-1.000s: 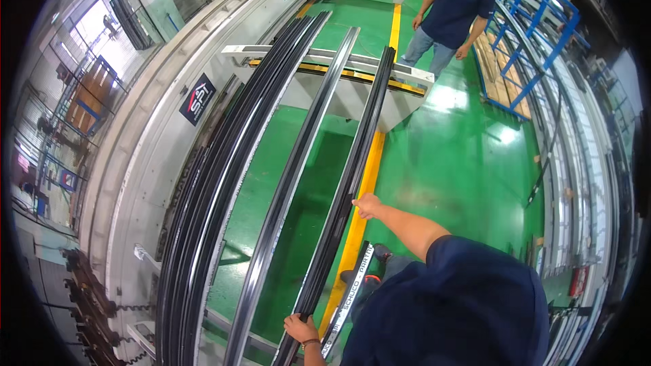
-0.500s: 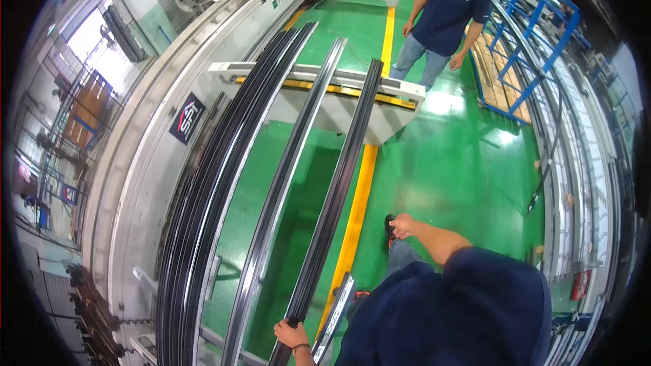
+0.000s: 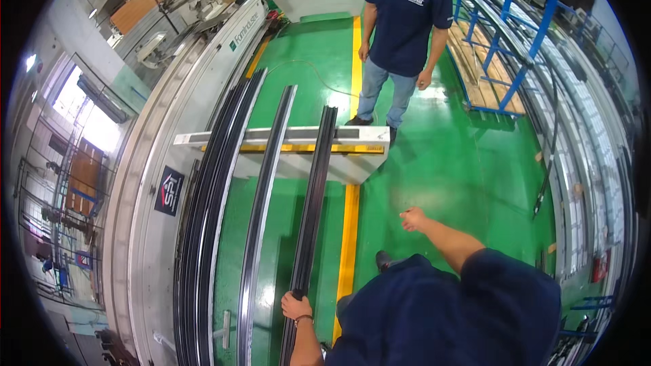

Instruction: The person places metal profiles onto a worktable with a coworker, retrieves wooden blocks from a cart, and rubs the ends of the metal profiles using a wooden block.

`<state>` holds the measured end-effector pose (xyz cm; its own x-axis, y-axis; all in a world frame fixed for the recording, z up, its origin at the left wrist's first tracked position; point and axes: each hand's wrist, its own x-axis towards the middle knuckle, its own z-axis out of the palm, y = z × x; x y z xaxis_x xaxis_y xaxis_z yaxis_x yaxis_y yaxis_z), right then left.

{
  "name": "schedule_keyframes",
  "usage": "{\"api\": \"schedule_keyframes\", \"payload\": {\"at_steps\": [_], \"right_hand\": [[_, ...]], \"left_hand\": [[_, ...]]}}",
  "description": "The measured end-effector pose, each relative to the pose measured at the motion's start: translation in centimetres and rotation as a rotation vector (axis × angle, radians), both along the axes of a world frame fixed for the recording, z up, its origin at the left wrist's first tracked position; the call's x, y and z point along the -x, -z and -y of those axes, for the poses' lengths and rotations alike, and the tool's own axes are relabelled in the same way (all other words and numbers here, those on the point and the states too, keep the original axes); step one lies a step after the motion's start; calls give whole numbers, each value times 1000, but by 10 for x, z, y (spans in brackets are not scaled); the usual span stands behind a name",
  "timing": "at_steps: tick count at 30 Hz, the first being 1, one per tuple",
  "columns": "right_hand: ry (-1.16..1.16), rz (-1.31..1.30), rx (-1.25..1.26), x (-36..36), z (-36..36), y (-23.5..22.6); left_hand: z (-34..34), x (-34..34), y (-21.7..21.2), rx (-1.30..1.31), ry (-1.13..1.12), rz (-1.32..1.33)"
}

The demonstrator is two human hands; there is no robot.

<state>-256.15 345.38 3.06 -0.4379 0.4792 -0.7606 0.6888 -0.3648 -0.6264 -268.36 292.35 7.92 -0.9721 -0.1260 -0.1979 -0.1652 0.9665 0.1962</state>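
Observation:
My left hand (image 3: 296, 307) is closed round the near end of a long dark metal profile (image 3: 310, 210), the rightmost of those laid across the machine. A dark band circles that wrist. My right hand (image 3: 413, 219) is held out over the green floor, away from the profiles. Its fingers are curled together, and whether something small is in them cannot be made out. Left of the held profile lies a silvery-grey profile (image 3: 264, 210). Further left rests a packed row of several black profiles (image 3: 210, 224).
A white crossbeam (image 3: 278, 137) supports the profiles, beside the long white machine bed (image 3: 146, 224). A co-worker (image 3: 405, 27) stands beyond the beam's right end. At the right are a blue rack (image 3: 519, 71), a wooden pallet (image 3: 483, 74) and long stacked profiles (image 3: 583, 122). A yellow line (image 3: 348, 244) crosses the floor.
The view has tilted up and shifted, so the profiles and crossbeam sit lower and further left. More of the co-worker shows. My left hand stays on the dark profile; my right hand remains extended.

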Motion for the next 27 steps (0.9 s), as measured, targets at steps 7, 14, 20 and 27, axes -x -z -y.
{"api": "schedule_keyframes", "payload": {"at_steps": [7, 14, 20, 27], "right_hand": [[-141, -47, -20, 104, -46, -33], [-271, -76, -32, 251, -103, -50], [-231, -134, -231, 377, -165, -51], [-114, -186, -293, 500, -197, -20]], "left_hand": [[-158, 111, 14, -146, 366, -227], [-286, 225, 21, -357, 470, -173], [-381, 292, 15, -442, 468, -61], [-428, 329, 7, -420, 455, 26]]}}
